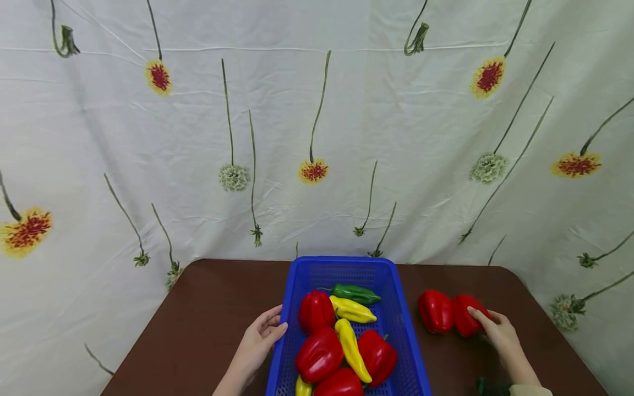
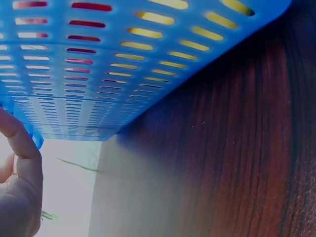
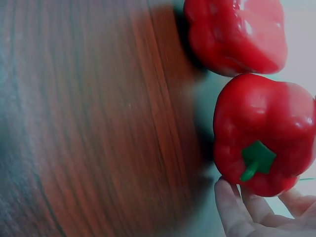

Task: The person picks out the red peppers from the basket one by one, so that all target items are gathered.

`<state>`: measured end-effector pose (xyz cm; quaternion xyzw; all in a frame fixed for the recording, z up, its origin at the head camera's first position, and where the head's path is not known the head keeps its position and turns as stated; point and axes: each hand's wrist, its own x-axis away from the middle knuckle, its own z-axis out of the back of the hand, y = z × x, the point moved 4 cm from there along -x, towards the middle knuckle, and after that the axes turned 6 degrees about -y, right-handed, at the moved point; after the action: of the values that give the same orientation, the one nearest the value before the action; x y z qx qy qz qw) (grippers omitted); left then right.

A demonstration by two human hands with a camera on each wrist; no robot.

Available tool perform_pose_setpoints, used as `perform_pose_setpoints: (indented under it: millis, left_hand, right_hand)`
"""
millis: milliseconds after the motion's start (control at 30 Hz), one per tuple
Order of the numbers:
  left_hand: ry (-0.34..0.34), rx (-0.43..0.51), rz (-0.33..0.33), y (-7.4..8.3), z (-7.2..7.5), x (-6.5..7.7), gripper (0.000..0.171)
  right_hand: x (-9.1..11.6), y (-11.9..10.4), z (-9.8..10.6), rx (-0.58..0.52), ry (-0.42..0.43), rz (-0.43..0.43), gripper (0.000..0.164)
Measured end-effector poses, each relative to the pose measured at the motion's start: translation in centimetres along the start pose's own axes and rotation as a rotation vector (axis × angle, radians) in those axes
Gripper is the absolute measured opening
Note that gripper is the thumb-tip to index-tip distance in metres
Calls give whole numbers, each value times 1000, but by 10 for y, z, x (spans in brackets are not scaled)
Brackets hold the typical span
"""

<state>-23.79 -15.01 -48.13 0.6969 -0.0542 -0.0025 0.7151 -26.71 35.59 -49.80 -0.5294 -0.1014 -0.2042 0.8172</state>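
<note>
A blue plastic basket [image 1: 407, 324] with slotted walls stands on the table, holding several red bell peppers [image 1: 319, 355], yellow peppers [image 1: 353, 309] and a green pepper [image 1: 355, 293]. My left hand [image 1: 258, 340] grips the basket's left rim with bent fingers. In the left wrist view, that hand [image 2: 22, 173] is partly cut off beside the slotted wall [image 2: 113, 64]. My right hand [image 1: 500, 331] holds a red bell pepper [image 1: 466, 314] by its right side, thumb on top. Its green stem [image 3: 257, 159] shows in the right wrist view. Another red bell pepper [image 1: 436, 312] lies against it on the left.
The dark brown wooden table [image 1: 198, 324] extends on both sides of the basket. Behind its far edge hangs a white cloth [image 1: 277, 137] printed with flowers. A small dark green thing [image 1: 487, 386] shows near a sleeve [image 1: 530, 390] at the bottom right.
</note>
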Motion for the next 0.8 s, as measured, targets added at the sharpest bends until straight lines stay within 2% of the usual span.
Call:
perform_pose_setpoints:
  millis: [200,433,667,800]
  left_hand:
    - [34,-84,-2,4,-1,0,51]
    - [59,-200,-51,10,-2,3,50]
    - [89,-357,-101,16,-2,5,48]
    - [95,-399,-114,19,-3,6,47]
  right_hand:
    - [2,-3,-5,10,60,10,103]
    - [4,-3,-11,-20,135,12,104]
    - [7,-2,-14,0,151,21,103]
    - [8,-1,-14,13,137,28,105]
